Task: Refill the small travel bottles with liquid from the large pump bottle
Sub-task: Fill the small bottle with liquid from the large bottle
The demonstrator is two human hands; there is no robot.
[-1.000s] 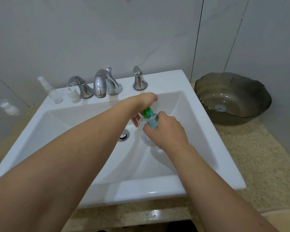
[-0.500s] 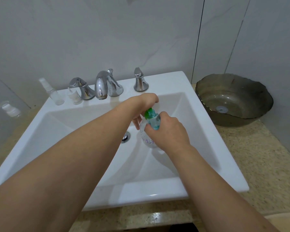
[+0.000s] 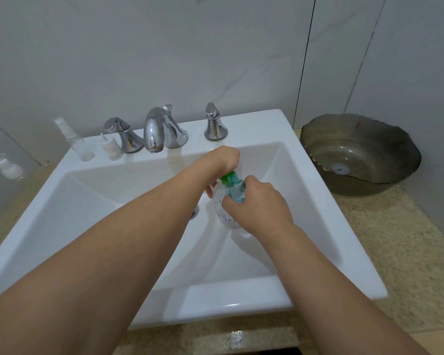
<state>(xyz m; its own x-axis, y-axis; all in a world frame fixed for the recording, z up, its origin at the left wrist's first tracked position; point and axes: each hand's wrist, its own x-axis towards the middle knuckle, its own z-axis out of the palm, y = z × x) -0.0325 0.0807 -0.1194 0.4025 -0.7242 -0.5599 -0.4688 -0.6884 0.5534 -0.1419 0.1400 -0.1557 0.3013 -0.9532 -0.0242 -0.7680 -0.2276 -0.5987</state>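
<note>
Two small clear travel bottles stand on the back ledge at far left: a tall clear spray bottle with a white nozzle [image 3: 73, 140] and, just beside it, a short clear bottle with a white insert [image 3: 110, 149], both well apart from the hands and apparently not yet being filled. Next come the chrome tap with two handles [image 3: 162, 129] and the white rectangular ceramic sink [image 3: 318, 226]. Over the basin near the drain, the left hand [image 3: 222, 162] is curled down over the green pump top [image 3: 228, 176] of the large clear pump bottle with blue-green liquid [image 3: 226, 208]; whether those fingers twist or only press cannot be told. The right hand [image 3: 256, 203] wraps the bottle's shoulder, fingers closed around it. Against the earlier frames, little differs: both hands keep the same hold, the bottle sits at the same spot, and only the view has drifted slightly. Judged from this, the pump is still being loosened or worked, so no transfer has started. At far right sits a dark glass bowl with a wavy rim [image 3: 400, 180] on the speckled counter.
</note>
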